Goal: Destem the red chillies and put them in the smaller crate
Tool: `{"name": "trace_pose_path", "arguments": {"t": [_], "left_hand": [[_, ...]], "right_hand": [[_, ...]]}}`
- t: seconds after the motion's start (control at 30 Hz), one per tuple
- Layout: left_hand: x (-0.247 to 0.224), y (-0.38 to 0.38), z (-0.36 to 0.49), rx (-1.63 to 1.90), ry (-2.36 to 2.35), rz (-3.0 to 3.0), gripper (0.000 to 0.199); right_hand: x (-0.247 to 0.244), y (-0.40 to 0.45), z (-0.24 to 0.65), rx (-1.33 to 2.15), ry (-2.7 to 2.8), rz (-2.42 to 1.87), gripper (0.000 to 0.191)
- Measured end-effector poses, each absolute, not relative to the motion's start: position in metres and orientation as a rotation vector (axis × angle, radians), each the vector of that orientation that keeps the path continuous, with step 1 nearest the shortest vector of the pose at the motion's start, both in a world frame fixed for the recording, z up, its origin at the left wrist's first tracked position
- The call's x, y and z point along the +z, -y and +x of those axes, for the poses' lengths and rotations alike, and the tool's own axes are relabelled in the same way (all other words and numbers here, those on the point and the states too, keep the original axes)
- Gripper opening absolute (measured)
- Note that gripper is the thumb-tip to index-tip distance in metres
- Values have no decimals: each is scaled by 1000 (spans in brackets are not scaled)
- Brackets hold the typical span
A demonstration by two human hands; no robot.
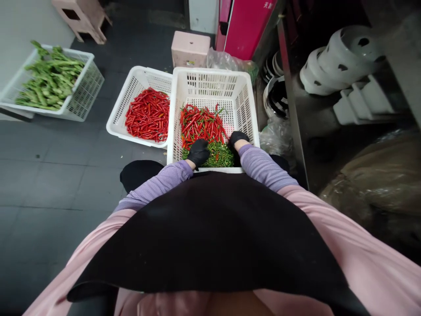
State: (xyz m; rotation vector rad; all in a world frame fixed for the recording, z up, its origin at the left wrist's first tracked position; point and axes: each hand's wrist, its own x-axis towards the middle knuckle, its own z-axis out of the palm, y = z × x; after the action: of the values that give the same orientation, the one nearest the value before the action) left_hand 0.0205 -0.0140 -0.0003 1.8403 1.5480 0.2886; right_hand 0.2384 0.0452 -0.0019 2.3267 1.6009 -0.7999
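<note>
Both hands wear black gloves and reach into a white plastic basket [213, 77]. My left hand [198, 152] lies at the left edge of a pile of green stems [219, 154], against red chilies [199, 125]; its fingers look curled, but what they hold is too small to tell. My right hand [239, 138] is at the right side of the same pile, its fingers pointing down and mostly hidden. To the left, a lower white basket [115, 120] holds a heap of red chilies [148, 115] and touches the first basket.
A basket [79, 101] of green stalks [52, 79] stands at the far left. Behind are a pink stool [190, 46] and a plastic bag [226, 60]. A metal shelf edge [294, 109] runs along the right, with white containers [342, 57] and buckets [276, 96] nearby.
</note>
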Motion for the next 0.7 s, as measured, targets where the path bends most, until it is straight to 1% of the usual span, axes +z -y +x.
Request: {"name": "trace_pose_path", "arguments": {"t": [0.07, 0.1, 0.13, 0.2, 0.23, 0.3, 0.33, 0.37, 0.43, 0.5, 0.57, 0.6, 0.67, 0.7], "left_hand": [[-3, 12, 17, 379, -1566, 1653, 43], [-4, 11, 16, 428, -1570, 1563, 38], [-5, 10, 15, 481, -1564, 1495, 33], [-5, 10, 14, 587, -1514, 1435, 24], [-5, 10, 15, 630, -1471, 1429, 20], [-3, 13, 19, 646, -1357, 1412, 12], [-1, 14, 21, 625, -1283, 1392, 10], [0, 16, 24, 595, -1200, 1363, 11], [3, 21, 29, 525, -1036, 1293, 20], [5, 24, 32, 484, -951, 1220, 30], [6, 26, 31, 479, -945, 1168, 36], [6, 26, 30, 484, -950, 1157, 35], [4, 24, 26, 481, -953, 1171, 31], [3, 23, 24, 471, -955, 1194, 29]], "right_hand": [[-10, -49, 237, -802, -1533, 2325, 55], [-11, -50, 239, -816, -1521, 2340, 51], [-10, -51, 242, -841, -1521, 2366, 42], [-4, -49, 250, -986, -1536, 2453, 17], [1, -44, 254, -1121, -1539, 2501, 17], [12, -29, 260, -1451, -1536, 2554, 29], [17, -19, 261, -1672, -1514, 2548, 30], [21, -7, 260, -1907, -1473, 2522, 29], [25, 15, 253, -2392, -1331, 2422, 25], [23, 32, 240, -2760, -1206, 2319, 26], [19, 43, 226, -2860, -1234, 2304, 33], [17, 47, 219, -2867, -1297, 2306, 37], [14, 51, 208, -2788, -1521, 2336, 41], [14, 53, 204, -2668, -1678, 2371, 41]]}}
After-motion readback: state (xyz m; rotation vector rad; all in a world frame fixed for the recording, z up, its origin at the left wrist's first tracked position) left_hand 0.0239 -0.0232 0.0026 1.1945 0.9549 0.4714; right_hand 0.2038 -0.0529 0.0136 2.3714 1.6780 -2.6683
